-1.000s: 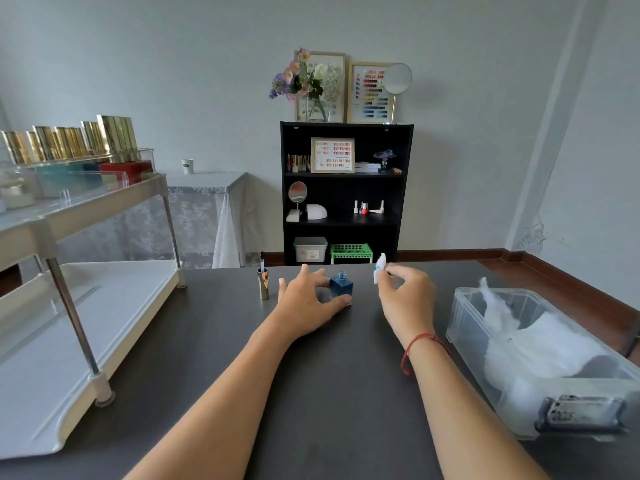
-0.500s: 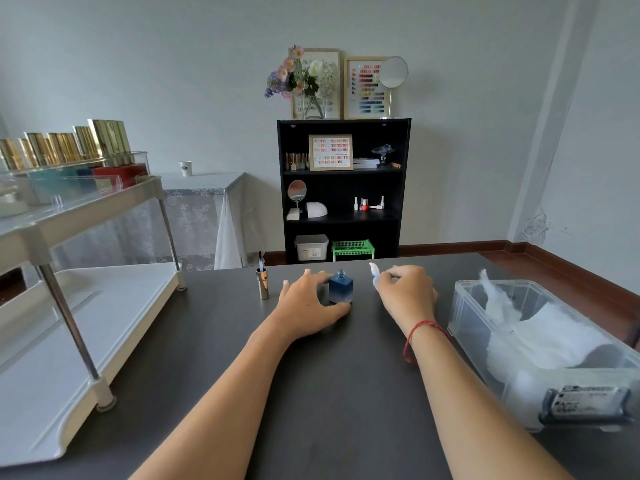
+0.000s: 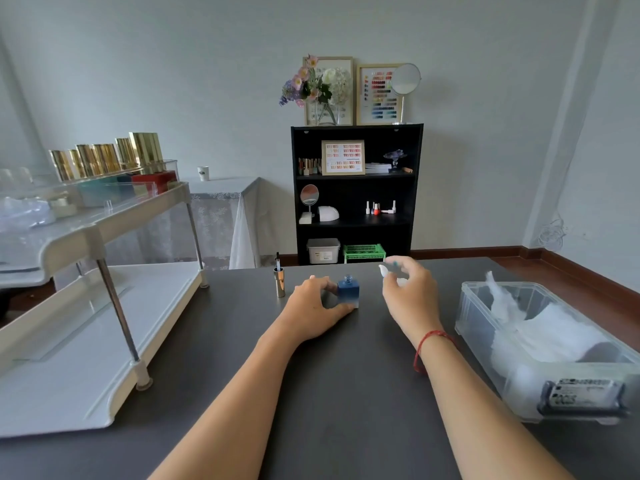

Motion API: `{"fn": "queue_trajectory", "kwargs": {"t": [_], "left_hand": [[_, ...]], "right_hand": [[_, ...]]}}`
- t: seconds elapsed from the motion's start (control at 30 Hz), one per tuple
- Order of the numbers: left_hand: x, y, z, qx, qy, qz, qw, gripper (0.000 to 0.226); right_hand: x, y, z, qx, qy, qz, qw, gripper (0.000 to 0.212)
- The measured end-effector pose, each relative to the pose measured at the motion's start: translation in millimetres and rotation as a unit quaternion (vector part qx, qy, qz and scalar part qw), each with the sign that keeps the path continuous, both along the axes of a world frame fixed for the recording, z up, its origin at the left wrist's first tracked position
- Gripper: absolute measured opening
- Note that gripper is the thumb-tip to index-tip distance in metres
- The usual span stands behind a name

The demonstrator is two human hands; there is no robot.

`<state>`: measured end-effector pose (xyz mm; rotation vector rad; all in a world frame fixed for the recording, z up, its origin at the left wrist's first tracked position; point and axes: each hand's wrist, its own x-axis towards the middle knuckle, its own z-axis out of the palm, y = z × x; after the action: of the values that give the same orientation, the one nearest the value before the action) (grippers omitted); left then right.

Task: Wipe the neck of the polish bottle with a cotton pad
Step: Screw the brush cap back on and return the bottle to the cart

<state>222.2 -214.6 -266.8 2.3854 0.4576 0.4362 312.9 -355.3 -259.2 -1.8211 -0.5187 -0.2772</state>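
Observation:
A small square blue polish bottle (image 3: 348, 290) stands uncapped on the dark table (image 3: 346, 393). My left hand (image 3: 315, 311) grips it from the left, thumb in front and fingers behind. My right hand (image 3: 410, 299) hovers to the right of the bottle, apart from it, and pinches a white cotton pad (image 3: 384, 270) at its fingertips. The pad's top edge shows a faint blue smear. The bottle's gold cap with its brush pointing up (image 3: 279, 282) stands to the left of my left hand.
A clear plastic box (image 3: 485, 327) holding white cotton stands at the right of the table. A white two-tier shelf rack (image 3: 104, 334) fills the left side. A black bookshelf (image 3: 356, 192) stands against the far wall.
My right hand has risen slightly and drawn a little away from the bottle, its fingers spreading around the pad. My left hand stays on the bottle.

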Motion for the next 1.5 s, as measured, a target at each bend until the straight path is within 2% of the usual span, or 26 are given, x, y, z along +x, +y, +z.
{"fn": "queue_trajectory", "kwargs": {"t": [0.1,0.2,0.3,0.4,0.43,0.5,0.57,0.63,0.73,0.93,1.17,1.3,1.5], "left_hand": [[-7,-3,0,-0.004,-0.022,0.011,1.000,0.054],[-19,-6,11,0.017,-0.144,0.045,0.988,0.053],[-34,-1,27,0.006,-0.307,0.114,0.945,0.033],[-46,12,31,-0.004,-0.382,0.228,0.896,0.039],[-48,17,28,-0.011,-0.376,0.263,0.888,0.048],[-49,26,21,-0.040,-0.288,0.305,0.907,0.064],[-46,30,14,-0.068,-0.164,0.292,0.940,0.071],[-42,32,9,-0.075,-0.099,0.267,0.956,0.070],[-38,34,6,-0.078,-0.116,0.270,0.953,0.063],[-34,36,2,-0.108,-0.148,0.273,0.944,0.031],[-30,34,4,-0.104,-0.150,0.264,0.947,0.028],[-26,25,12,-0.113,-0.201,0.224,0.947,0.019],[-23,15,21,-0.104,-0.254,0.145,0.951,0.023]], "right_hand": [[-12,3,-1,-0.045,0.017,0.107,0.993,0.041],[-16,3,1,-0.079,0.026,0.157,0.984,0.046],[-18,3,1,-0.101,0.057,0.186,0.976,0.050],[-18,5,-1,-0.127,0.077,0.206,0.967,0.054],[-18,6,-2,-0.135,0.076,0.209,0.965,0.054],[-17,6,-3,-0.155,0.064,0.210,0.963,0.053],[-16,7,-3,-0.172,0.047,0.207,0.962,0.054],[-15,9,-2,-0.179,0.037,0.203,0.962,0.054],[-15,12,-2,-0.184,0.033,0.203,0.961,0.050],[-18,13,-5,-0.193,0.018,0.196,0.961,0.047],[-20,15,-5,-0.196,0.004,0.194,0.961,0.041],[-21,17,-3,-0.200,0.007,0.200,0.959,0.041],[-21,17,-3,-0.211,0.008,0.202,0.956,0.044]]}}
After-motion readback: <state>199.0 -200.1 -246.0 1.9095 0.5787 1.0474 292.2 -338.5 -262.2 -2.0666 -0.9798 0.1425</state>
